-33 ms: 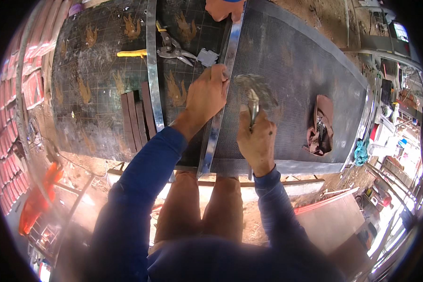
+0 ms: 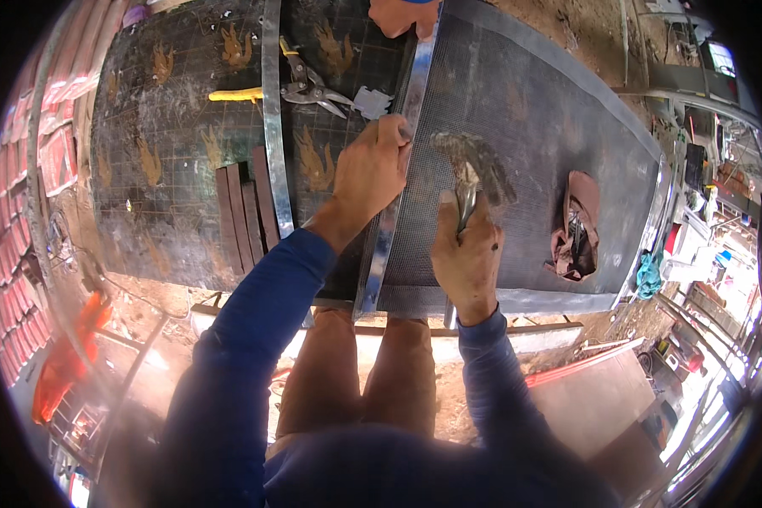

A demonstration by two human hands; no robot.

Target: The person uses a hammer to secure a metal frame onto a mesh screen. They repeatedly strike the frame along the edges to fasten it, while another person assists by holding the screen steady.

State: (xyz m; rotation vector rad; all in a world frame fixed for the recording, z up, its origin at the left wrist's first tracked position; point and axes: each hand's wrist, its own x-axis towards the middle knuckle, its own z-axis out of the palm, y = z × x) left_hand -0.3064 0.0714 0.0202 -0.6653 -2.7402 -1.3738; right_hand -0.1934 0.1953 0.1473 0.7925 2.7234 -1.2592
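Observation:
A hammer (image 2: pixel 466 190) is gripped in my right hand (image 2: pixel 467 258), its head raised over dark wire mesh (image 2: pixel 516 110) and blurred by motion. Just left of it, my left hand (image 2: pixel 369 168) is closed in a pinch at the edge of a shiny metal strip (image 2: pixel 390 207). What its fingertips hold is too small to make out. The strip runs along the left border of the mesh. At its far end rests another person's hand (image 2: pixel 402 15).
Left of the strip lie tin snips (image 2: pixel 306 85), a small grey metal piece (image 2: pixel 372 102) and dark flat bars (image 2: pixel 244 212). A second metal strip (image 2: pixel 273 118) crosses the dark patterned tabletop (image 2: pixel 178 135). On the mesh sits an open brown pouch (image 2: pixel 579 224).
My right hand and the hammer have shifted slightly to the right, away from my left hand. My left hand and the other person's hand stay in place.

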